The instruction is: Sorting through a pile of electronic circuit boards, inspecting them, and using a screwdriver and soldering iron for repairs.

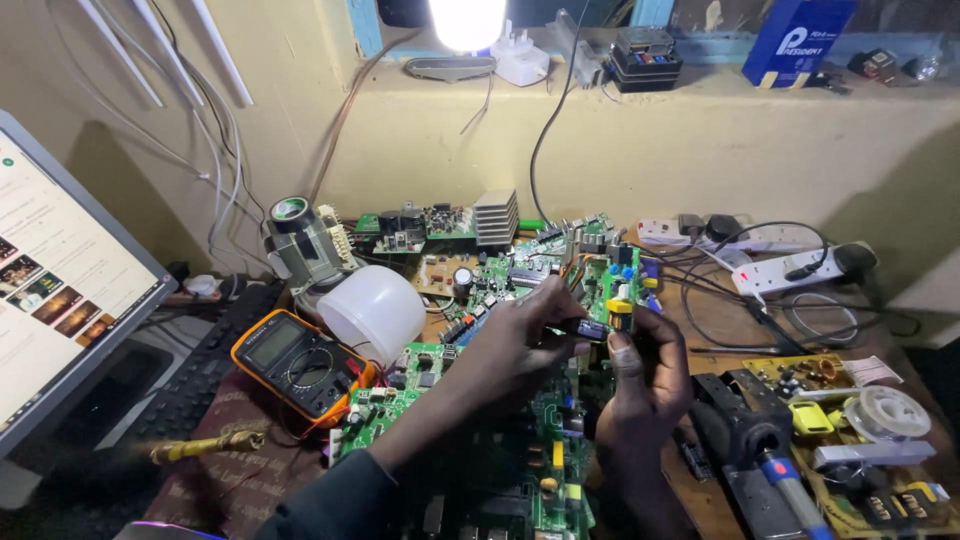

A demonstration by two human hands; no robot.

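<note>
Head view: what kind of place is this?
Most likely an electronics repair bench. Green circuit boards lie heaped on the table, an orange multimeter sits left of them, and a solder spool lies at right. Both hands, left hand and right hand, hold a small board.

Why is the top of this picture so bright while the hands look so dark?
In the head view, a bare lamp on the ledge blows out to pure white and lights the wall; the left hand and right hand, pinching a small circuit board, sit in dim light below; the lower corners fall into shadow, and the monitor glares at the left.
</note>
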